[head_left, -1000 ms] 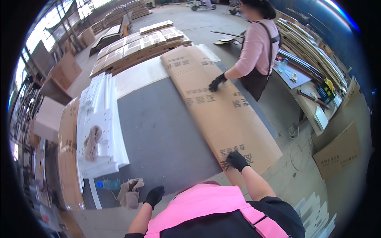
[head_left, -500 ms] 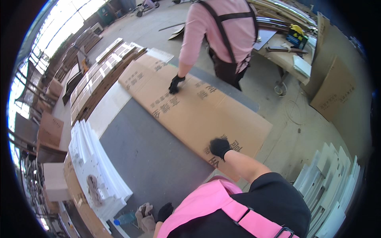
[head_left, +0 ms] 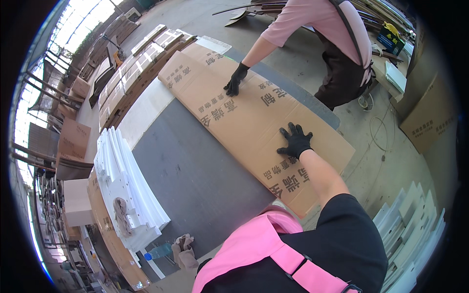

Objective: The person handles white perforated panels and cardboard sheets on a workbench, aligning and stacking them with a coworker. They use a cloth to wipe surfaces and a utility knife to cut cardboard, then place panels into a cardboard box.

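Observation:
A long flat brown cardboard sheet (head_left: 249, 127) with dark printing lies across a grey-topped table (head_left: 195, 171). My right hand (head_left: 296, 141), in a black glove, rests on the near part of the sheet with its fingers spread. Toward the sheet's far end, a co-worker's black-gloved hand (head_left: 237, 79) touches the same cardboard. Of my left hand (head_left: 202, 265) only a dark sliver shows beside my pink apron; its fingers are hidden. Close to it lie a crumpled greyish cloth (head_left: 183, 251) and a clear plastic bottle (head_left: 160, 251) with a blue cap.
White slatted panels (head_left: 128, 190) are stacked along the table's left side, with a rag (head_left: 121, 215) on top. Wrapped cartons (head_left: 132, 78) stand beyond. The co-worker (head_left: 337, 53) stands across the table. More pale panels (head_left: 410, 234) lean at the lower right.
My right hand has moved farther up the cardboard and its fingers have spread. The co-worker has shifted right in the picture. My left hand has slipped mostly behind my apron.

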